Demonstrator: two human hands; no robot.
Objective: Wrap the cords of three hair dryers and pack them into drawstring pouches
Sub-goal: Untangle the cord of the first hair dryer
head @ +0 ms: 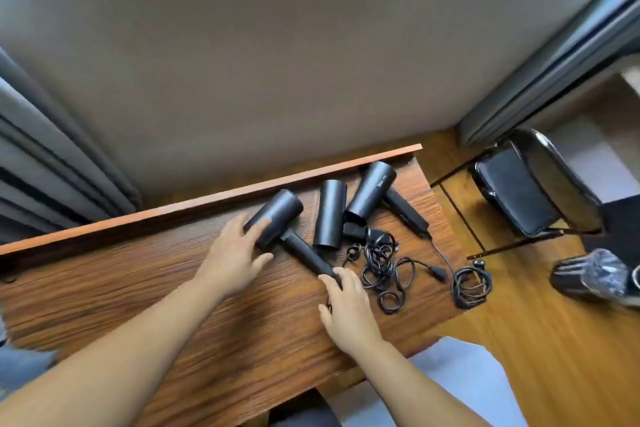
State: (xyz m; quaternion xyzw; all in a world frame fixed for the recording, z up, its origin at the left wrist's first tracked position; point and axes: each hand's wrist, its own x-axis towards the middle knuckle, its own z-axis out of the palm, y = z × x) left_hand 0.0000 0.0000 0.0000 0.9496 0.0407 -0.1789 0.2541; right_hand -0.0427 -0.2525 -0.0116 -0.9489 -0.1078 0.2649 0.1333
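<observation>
Hair dryer (277, 218): left hand (232, 253) open, fingertips on barrel; right hand (349, 305) open, fingers touching handle end.

Middle dryer's handle (354, 229) partly hidden.

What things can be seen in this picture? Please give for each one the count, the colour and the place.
hair dryers: three, black, lying side by side at the far part of the table
cords: tangled, black, on the table right of the dryers; one coil lies at the right table edge
table: one, brown wood
chair: one, black, on the floor at right
curtains: grey, left and right sides
left hand: open, on the barrel of the left dryer
right hand: open, at the end of that dryer's handle
</observation>
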